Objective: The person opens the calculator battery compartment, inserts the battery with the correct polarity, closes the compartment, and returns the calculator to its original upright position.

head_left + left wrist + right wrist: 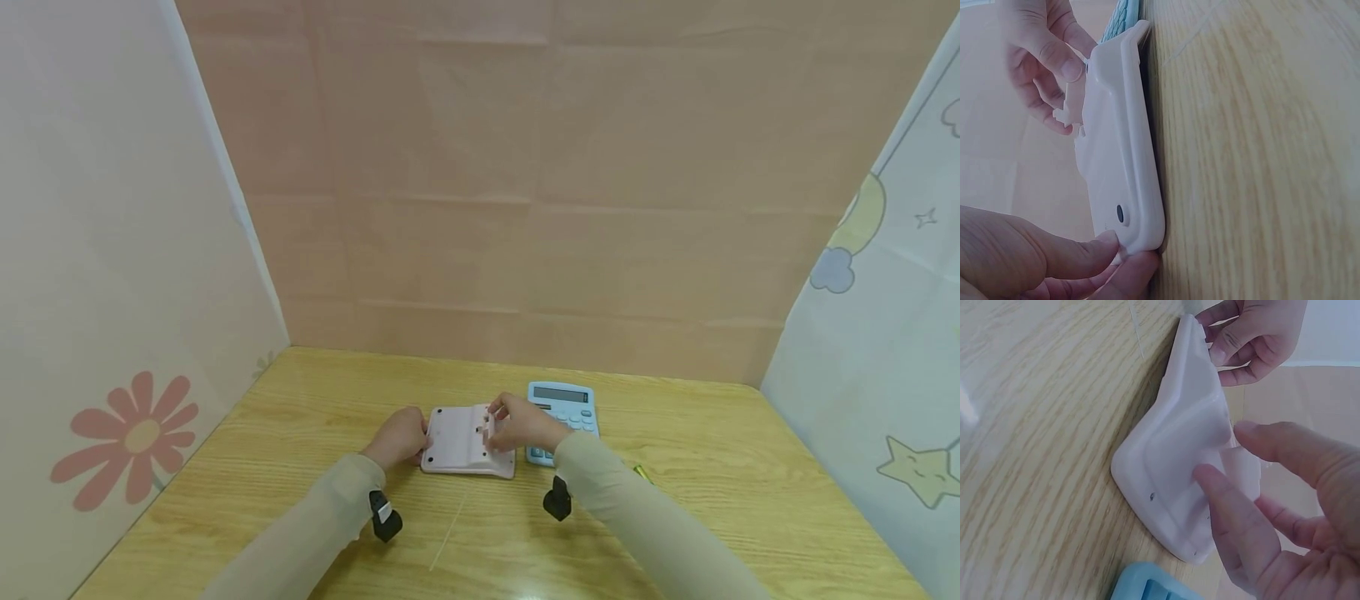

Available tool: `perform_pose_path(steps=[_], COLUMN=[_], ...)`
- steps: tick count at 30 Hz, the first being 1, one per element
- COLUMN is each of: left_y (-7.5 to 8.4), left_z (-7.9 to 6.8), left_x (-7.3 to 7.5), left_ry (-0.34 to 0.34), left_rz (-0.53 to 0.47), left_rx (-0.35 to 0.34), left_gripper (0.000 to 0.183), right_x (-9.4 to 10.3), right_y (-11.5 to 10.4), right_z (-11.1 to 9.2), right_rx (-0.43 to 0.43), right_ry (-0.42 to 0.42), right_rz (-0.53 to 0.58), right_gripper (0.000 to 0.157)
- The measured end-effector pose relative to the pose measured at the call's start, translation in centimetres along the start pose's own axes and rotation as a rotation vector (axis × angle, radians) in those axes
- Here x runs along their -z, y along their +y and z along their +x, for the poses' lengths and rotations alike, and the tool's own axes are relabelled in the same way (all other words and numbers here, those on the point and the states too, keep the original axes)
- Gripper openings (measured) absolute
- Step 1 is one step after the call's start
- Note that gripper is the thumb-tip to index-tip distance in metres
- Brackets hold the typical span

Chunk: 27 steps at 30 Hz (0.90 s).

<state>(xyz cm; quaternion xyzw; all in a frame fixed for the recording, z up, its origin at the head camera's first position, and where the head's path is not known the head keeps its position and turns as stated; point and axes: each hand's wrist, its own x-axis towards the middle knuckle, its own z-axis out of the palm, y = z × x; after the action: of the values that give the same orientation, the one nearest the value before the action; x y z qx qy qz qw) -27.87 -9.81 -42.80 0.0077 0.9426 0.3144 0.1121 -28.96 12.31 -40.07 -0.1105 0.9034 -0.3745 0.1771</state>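
A pale pink calculator (450,437) lies face down on the wooden table, its back with dark round feet turned up. My left hand (397,435) pinches its left edge, thumb on the back and fingers underneath, as the left wrist view shows. Over the right part of the back, my right hand (525,423) holds a small pink battery cover (1072,107) between thumb and fingers. The cover stands tilted up from the back, its small tabs showing in the left wrist view. In the head view the battery compartment (486,423) is partly hidden by the right hand.
A light blue calculator (562,408) lies face up just right of the pink one, partly covered by the right hand and sleeve. Beside the right forearm is a small yellow-green object (642,473). Printed cloths hang at both sides, and a plain peach one (525,208) behind.
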Motion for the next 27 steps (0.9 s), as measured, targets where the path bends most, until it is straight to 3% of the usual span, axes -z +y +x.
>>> perform_pose_path(steps=[4,10,14,22,27], left_y=[0.1,0.1,0.1,-0.1,0.1], left_z=[0.0,0.0,0.0,0.4,0.3], left_x=[0.0,0.0,-0.1,-0.3,-0.2], left_ry=[-0.003,-0.004,-0.003,0.003,0.001], left_rz=[-0.014,-0.015,-0.017,-0.009,-0.022], left_rx=[0.010,0.018,0.009,0.000,0.005], left_gripper=[0.009,0.009,0.008,0.008,0.009], right_x=[0.1,0.2,1.2,6.4,10.7], right_y=[0.2,0.5,0.7,1.3,3.2], right_z=[0.1,-0.1,-0.6,-1.6,-2.4], right_rx=[0.028,0.081,0.116,0.173,0.169], right_ry=[0.009,-0.033,-0.071,-0.056,-0.011], right_rz=[-0.021,0.053,0.034,0.009,0.028], right_gripper=[0.050,0.051,0.052,0.054,0.059])
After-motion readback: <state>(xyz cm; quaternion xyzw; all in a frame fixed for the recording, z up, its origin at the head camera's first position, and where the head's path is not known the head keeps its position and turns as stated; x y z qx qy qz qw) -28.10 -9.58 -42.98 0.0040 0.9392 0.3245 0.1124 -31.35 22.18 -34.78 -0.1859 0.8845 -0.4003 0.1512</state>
